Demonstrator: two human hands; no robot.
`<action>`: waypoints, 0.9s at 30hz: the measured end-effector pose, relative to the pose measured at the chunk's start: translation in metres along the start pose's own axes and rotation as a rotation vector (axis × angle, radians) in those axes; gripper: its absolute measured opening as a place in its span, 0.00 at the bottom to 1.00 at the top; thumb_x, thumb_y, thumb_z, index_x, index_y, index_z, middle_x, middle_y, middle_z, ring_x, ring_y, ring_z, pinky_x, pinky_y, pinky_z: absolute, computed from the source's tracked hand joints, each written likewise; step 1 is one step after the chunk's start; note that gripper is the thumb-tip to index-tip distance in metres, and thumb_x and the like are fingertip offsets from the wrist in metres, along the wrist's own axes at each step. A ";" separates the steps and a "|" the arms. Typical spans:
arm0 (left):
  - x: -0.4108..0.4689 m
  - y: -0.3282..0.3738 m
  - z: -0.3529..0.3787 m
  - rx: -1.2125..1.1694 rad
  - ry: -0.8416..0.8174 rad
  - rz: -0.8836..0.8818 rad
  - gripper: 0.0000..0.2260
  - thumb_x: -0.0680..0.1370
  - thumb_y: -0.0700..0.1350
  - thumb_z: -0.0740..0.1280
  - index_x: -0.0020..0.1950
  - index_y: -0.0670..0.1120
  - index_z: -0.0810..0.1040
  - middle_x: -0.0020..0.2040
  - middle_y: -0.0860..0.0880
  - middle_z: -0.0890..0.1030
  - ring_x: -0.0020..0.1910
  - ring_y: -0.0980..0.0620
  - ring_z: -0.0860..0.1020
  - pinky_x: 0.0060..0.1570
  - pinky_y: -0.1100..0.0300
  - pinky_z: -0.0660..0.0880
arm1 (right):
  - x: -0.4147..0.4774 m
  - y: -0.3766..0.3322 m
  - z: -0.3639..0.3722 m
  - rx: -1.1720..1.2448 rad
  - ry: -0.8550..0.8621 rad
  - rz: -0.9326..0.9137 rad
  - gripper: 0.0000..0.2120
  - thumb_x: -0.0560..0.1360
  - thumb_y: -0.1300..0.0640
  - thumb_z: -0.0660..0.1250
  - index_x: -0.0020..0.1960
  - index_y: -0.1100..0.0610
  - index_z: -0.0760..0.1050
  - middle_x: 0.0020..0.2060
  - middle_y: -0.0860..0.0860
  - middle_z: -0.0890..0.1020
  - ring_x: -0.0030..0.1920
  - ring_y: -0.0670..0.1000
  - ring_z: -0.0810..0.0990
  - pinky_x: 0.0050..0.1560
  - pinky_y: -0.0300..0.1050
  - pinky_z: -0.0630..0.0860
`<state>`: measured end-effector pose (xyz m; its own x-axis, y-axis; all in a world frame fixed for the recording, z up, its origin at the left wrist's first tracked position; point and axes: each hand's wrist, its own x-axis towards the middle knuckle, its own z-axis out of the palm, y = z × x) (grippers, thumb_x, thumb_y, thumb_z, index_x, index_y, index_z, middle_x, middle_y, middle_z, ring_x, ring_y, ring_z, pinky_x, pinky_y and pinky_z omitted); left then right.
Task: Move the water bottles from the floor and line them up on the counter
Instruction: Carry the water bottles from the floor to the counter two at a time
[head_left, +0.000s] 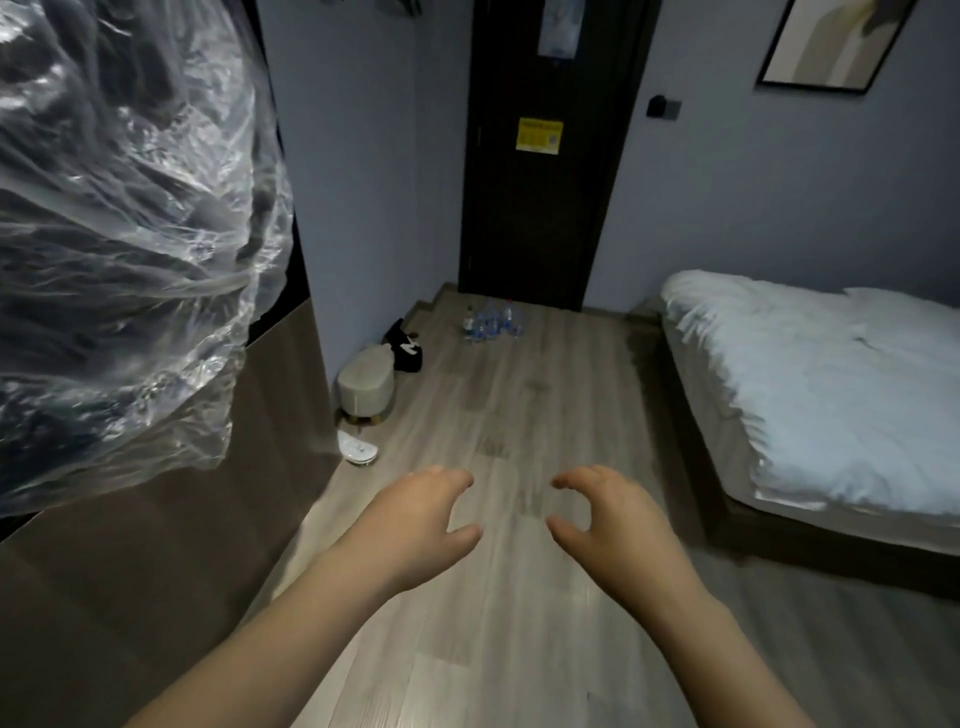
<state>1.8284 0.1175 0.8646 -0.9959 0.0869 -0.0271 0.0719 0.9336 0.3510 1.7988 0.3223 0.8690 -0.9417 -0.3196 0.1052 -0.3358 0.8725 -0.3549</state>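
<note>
1. Water bottles (491, 321) stood bunched on the wooden floor (519, 415) at the foot of the dark door (550, 156), straight ahead and well apart from my hands. They looked upright, though too small to be sure.
2. My left hand (421, 514) and right hand (613, 525) hung side by side, fingers loosely curled, grasping nothing. Neither seemed nearer.
3. A padded stool (365, 382) sat by the left wall and the bed (831, 384) lay to the right. I judged neither blocked the straight line.
4. Clear plastic wrap (119, 234) hung close on my left. No counter showed.
</note>
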 end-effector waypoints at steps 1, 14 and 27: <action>0.013 -0.002 -0.003 0.000 -0.001 0.003 0.23 0.77 0.57 0.62 0.71 0.51 0.67 0.65 0.51 0.74 0.64 0.50 0.72 0.61 0.55 0.70 | 0.012 0.002 -0.001 0.002 0.000 0.005 0.19 0.75 0.47 0.66 0.66 0.48 0.73 0.62 0.44 0.76 0.64 0.45 0.73 0.61 0.38 0.68; 0.234 -0.030 -0.021 0.074 0.001 0.014 0.22 0.77 0.57 0.62 0.68 0.50 0.68 0.62 0.49 0.75 0.62 0.48 0.74 0.59 0.54 0.72 | 0.224 0.056 -0.005 -0.016 0.007 -0.001 0.20 0.76 0.49 0.66 0.67 0.49 0.72 0.61 0.46 0.77 0.62 0.45 0.74 0.61 0.38 0.70; 0.449 -0.066 -0.043 0.074 -0.013 -0.004 0.23 0.77 0.58 0.62 0.69 0.51 0.68 0.61 0.49 0.75 0.60 0.49 0.75 0.57 0.56 0.72 | 0.436 0.117 -0.005 -0.034 -0.026 -0.015 0.19 0.76 0.48 0.65 0.66 0.49 0.72 0.60 0.46 0.77 0.61 0.45 0.75 0.59 0.37 0.71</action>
<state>1.3745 0.0799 0.8693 -0.9954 0.0874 -0.0401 0.0727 0.9571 0.2805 1.3491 0.2870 0.8776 -0.9359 -0.3415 0.0862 -0.3506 0.8797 -0.3211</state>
